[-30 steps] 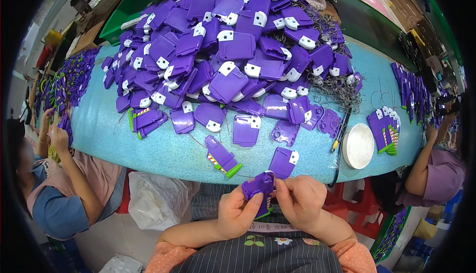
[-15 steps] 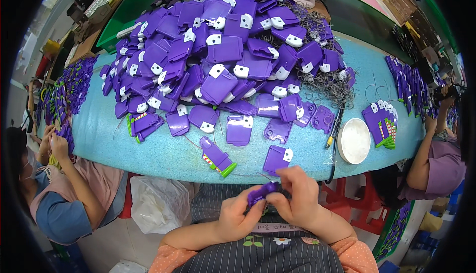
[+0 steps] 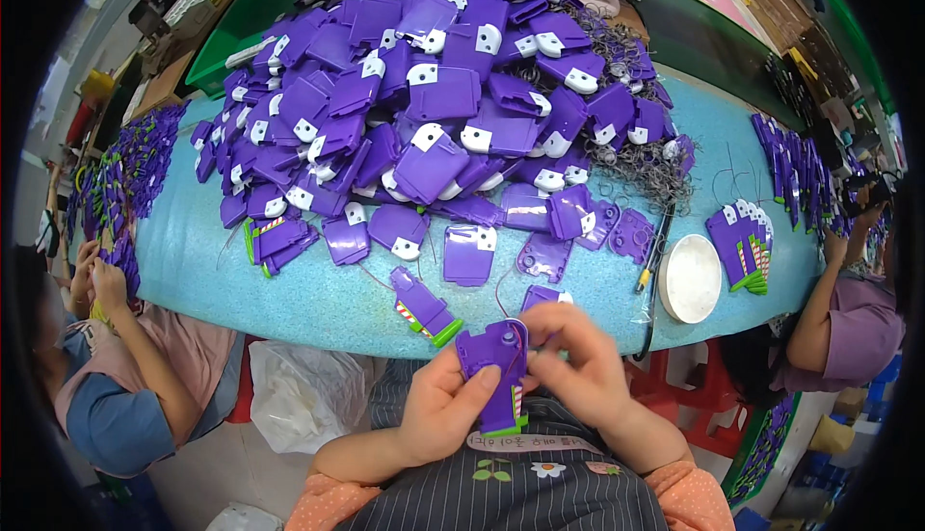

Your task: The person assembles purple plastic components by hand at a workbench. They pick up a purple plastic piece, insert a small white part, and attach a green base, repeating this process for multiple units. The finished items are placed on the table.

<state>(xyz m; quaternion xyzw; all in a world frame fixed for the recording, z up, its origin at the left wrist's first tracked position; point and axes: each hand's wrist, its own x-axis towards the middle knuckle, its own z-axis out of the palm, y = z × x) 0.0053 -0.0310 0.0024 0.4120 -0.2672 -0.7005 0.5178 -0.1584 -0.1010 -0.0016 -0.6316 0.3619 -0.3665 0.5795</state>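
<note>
My left hand [image 3: 448, 401] is closed round a purple plastic casing half [image 3: 493, 358], its inner side turned up. It has a round post near the top and a green end with a striped edge. A thin wire [image 3: 524, 334] loops over its top right corner. Beside that corner, my right hand [image 3: 581, 362] has its thumb and fingers pinched together; what lies between them is hidden. Just beyond my right hand, a purple casing with a white corner [image 3: 541, 296] is partly covered. A similar casing with green and striped edges [image 3: 424, 307] lies to the left.
A large heap of purple casings [image 3: 424, 97] fills the table's far middle, with tangled wires [image 3: 641, 170] on its right. A white bowl [image 3: 692, 278], a black cable [image 3: 658, 261] and fanned casings [image 3: 740, 242] lie right. Co-workers sit left [image 3: 145, 367] and right [image 3: 838, 309].
My left hand has turned the casing from edge-on to inner side up. My right hand has come down slightly beside its top corner and now covers part of the casing beyond.
</note>
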